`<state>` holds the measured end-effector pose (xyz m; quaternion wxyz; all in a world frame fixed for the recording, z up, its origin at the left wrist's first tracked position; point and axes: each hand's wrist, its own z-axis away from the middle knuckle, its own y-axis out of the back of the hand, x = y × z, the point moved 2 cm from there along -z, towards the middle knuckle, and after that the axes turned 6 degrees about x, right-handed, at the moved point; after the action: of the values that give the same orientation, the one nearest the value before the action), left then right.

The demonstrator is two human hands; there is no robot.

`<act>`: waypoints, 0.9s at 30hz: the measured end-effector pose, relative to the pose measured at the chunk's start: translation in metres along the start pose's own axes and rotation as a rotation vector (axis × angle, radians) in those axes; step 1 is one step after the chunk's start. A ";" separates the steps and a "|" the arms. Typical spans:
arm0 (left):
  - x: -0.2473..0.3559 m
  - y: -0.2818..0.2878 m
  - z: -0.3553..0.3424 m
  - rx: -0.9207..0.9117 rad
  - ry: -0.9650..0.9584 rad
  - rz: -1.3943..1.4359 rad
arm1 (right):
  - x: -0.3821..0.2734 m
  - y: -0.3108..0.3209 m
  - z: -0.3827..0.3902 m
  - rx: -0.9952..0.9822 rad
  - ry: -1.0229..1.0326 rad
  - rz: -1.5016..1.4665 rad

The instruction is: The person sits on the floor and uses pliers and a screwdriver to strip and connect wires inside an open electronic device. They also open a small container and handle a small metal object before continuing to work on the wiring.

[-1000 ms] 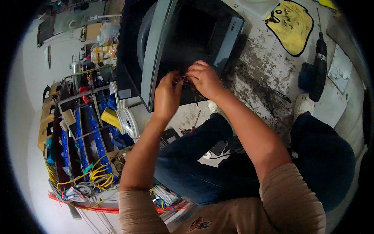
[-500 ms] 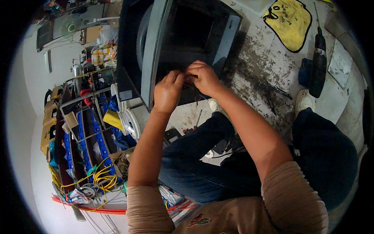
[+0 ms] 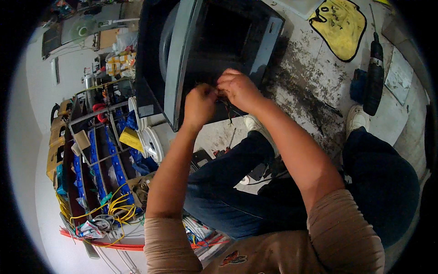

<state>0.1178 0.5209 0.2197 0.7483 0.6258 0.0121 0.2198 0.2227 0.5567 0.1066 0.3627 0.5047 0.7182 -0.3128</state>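
A large dark box-shaped appliance (image 3: pixel 179 64) with a grey frame stands in front of me, its dark hollow side facing my hands. At its lower edge my left hand (image 3: pixel 200 106) and my right hand (image 3: pixel 240 91) meet, fingertips pinched close together. Thin dark wires (image 3: pixel 229 110) run between the fingers and dangle below them. The left fingers are a little blurred, and the exact spot where the fingertips grip is partly hidden.
A black cordless drill (image 3: pixel 375 75) with a long bit lies on the stained floor at right, near a yellow cloth (image 3: pixel 342 29). A shelf rack with blue bins (image 3: pixel 96 148) and coiled yellow cable (image 3: pixel 121 208) stands left. A screwdriver (image 3: pixel 232 137) lies by my foot.
My left hand has shifted slightly right and turned, its fingers now closer to the right hand's. The right hand has barely moved.
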 end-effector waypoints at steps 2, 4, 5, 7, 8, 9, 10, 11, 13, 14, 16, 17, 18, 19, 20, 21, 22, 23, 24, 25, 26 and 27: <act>-0.011 0.002 -0.003 -0.272 0.638 0.715 | -0.003 0.002 -0.001 0.027 0.058 0.037; -0.012 -0.002 0.001 -0.271 0.782 0.961 | -0.004 0.002 -0.002 0.034 0.070 0.029; -0.011 -0.005 0.003 -0.245 0.861 1.069 | -0.004 0.002 -0.002 0.024 0.052 0.005; -0.008 -0.002 0.009 -0.145 0.589 0.811 | -0.001 0.002 -0.003 0.019 -0.007 -0.042; -0.003 -0.001 0.012 -0.036 0.340 0.490 | 0.000 0.002 -0.003 0.024 -0.048 -0.066; 0.003 0.001 0.016 0.071 0.090 0.169 | 0.001 0.001 -0.003 -0.002 -0.117 -0.084; 0.010 0.006 0.022 0.218 -0.160 -0.120 | 0.002 0.002 -0.003 0.025 -0.112 -0.097; 0.015 0.007 0.025 0.254 -0.273 -0.252 | 0.003 0.002 -0.003 0.019 -0.133 -0.104; 0.023 0.008 0.030 0.325 -0.477 -0.493 | 0.004 0.002 -0.004 0.002 -0.159 -0.124; 0.024 0.010 0.029 0.309 -0.457 -0.513 | 0.004 0.002 -0.004 -0.007 -0.166 -0.135; 0.025 0.010 0.027 0.296 -0.496 -0.542 | 0.004 0.002 -0.004 -0.029 -0.175 -0.135; 0.025 0.009 0.025 0.292 -0.519 -0.556 | 0.004 0.002 -0.004 -0.041 -0.179 -0.125; 0.025 0.008 0.023 0.297 -0.537 -0.548 | 0.005 0.003 -0.004 -0.050 -0.185 -0.119; 0.024 0.008 0.021 0.303 -0.554 -0.542 | 0.005 0.002 -0.004 -0.044 -0.172 -0.117; 0.023 0.007 0.019 0.309 -0.571 -0.536 | 0.005 0.002 -0.004 -0.035 -0.161 -0.120; 0.022 0.007 0.018 0.309 -0.590 -0.542 | 0.006 0.002 -0.004 -0.044 -0.172 -0.119; 0.021 0.007 0.017 0.309 -0.609 -0.548 | 0.007 0.001 -0.004 -0.036 -0.155 -0.125; 0.020 0.007 0.017 0.307 -0.622 -0.560 | 0.008 0.001 -0.004 -0.047 -0.159 -0.128; 0.019 0.007 0.017 0.311 -0.638 -0.555 | 0.009 0.000 -0.003 -0.067 -0.176 -0.131; 0.018 0.007 0.016 0.311 -0.648 -0.554 | 0.010 0.000 -0.003 -0.063 -0.161 -0.133; 0.018 0.007 0.016 0.312 -0.659 -0.555 | 0.011 0.000 -0.003 -0.067 -0.157 -0.136; 0.018 0.007 0.016 0.310 -0.679 -0.563 | 0.012 0.000 -0.003 -0.083 -0.175 -0.131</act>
<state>0.1362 0.5134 0.2344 0.6380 0.7393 -0.0313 -0.2132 0.2191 0.5648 0.0983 0.4234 0.4121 0.7275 -0.3487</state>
